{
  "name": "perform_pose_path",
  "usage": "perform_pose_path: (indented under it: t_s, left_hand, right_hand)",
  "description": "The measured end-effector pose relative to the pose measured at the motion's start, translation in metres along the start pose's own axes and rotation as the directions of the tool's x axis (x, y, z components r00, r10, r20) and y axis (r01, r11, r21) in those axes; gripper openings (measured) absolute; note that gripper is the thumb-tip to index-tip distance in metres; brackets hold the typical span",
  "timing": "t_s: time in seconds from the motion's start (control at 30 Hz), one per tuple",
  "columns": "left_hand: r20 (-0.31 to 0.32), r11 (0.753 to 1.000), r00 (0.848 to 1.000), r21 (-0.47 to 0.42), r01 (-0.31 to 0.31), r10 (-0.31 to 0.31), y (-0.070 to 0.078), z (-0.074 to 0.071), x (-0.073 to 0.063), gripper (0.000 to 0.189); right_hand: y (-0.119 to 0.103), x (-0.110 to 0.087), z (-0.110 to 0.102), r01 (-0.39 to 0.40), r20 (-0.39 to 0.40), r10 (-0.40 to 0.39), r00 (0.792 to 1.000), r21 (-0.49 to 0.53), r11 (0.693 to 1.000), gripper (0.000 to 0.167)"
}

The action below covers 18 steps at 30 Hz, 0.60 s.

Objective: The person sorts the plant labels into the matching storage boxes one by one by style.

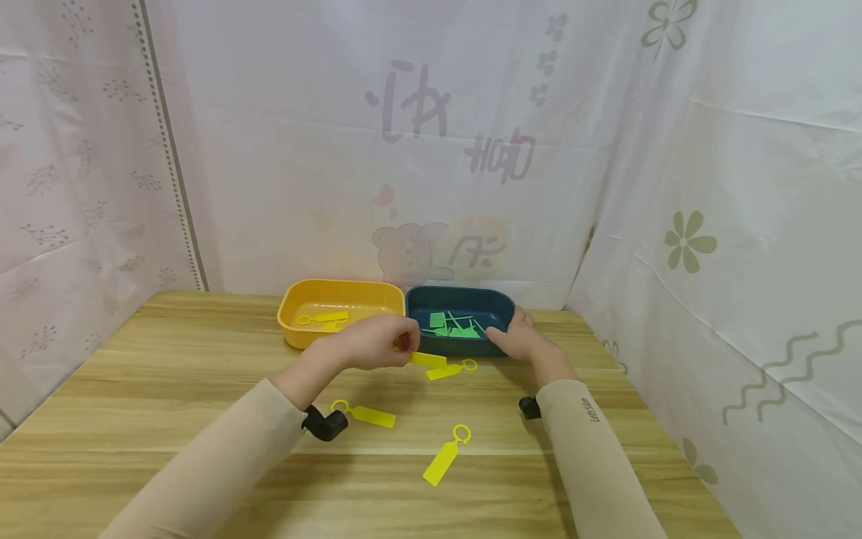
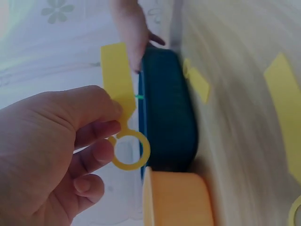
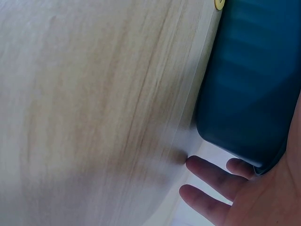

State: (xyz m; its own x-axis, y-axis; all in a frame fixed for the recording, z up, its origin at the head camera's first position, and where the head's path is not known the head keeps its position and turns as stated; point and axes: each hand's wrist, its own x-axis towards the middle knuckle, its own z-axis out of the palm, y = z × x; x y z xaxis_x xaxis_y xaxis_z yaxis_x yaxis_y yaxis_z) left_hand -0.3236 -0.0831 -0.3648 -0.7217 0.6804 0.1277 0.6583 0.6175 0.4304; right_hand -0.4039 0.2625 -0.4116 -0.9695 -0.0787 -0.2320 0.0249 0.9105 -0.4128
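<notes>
My left hand (image 1: 377,340) pinches a flat yellow tag (image 2: 116,75) between thumb and index finger, its ring end hanging by the other fingers. In the head view it is just in front of the spot where the two bins meet. My right hand (image 1: 524,343) holds the right end of the dark teal bin (image 1: 465,347), thumb over the rim and fingers outside the end wall. Several green pieces (image 1: 465,331) lie in that bin. To its left, the orange-yellow bin (image 1: 295,335) contains a few yellow tags (image 1: 333,317).
One yellow tag (image 1: 444,372) lies before the teal bin, partly overlapped by the held tag in the head view. Two more lie nearer on the wooden table (image 1: 222,337): a left tag (image 1: 374,417) and a front tag (image 1: 441,464). A printed curtain (image 1: 303,187) hangs behind.
</notes>
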Motion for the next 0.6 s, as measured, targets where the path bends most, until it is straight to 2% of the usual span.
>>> perform_pose_path:
  t_s: [0.13, 0.3, 0.37, 0.5, 0.6]
  left_hand:
    - [-0.083, 1.0, 0.996, 0.002, -0.009, 0.009, -0.002, -0.012, -0.003, 0.012]
    - [-0.202, 1.0, 0.979, 0.02, -0.007, 0.011, -0.007, -0.026, -0.005, 0.01]
    - [-0.236, 1.0, 0.972, -0.005, 0.007, -0.008, -0.008, -0.032, -0.005, 0.01]
    - [-0.284, 0.995, 0.955, -0.077, 0.064, -0.084, -0.013, -0.043, -0.007, 0.011]
    - [-0.337, 0.992, 0.934, -0.087, 0.096, -0.12, -0.019, -0.051, -0.008, 0.011]
  right_hand:
    - [0.0, 0.0, 0.0, -0.004, 0.008, 0.004, 1.0, 0.003, 1.0, 0.11]
    - [0.0, -0.001, -0.001, -0.004, 0.011, 0.004, 1.0, 0.001, 1.0, 0.111]
    - [-0.001, -0.001, -0.001, -0.002, 0.009, 0.002, 1.0, 0.001, 1.0, 0.112]
    - [0.0, -0.002, -0.002, 0.003, 0.007, -0.003, 1.0, -0.001, 1.0, 0.113]
    - [0.0, -0.002, -0.002, 0.003, 0.008, -0.003, 1.0, -0.003, 1.0, 0.113]
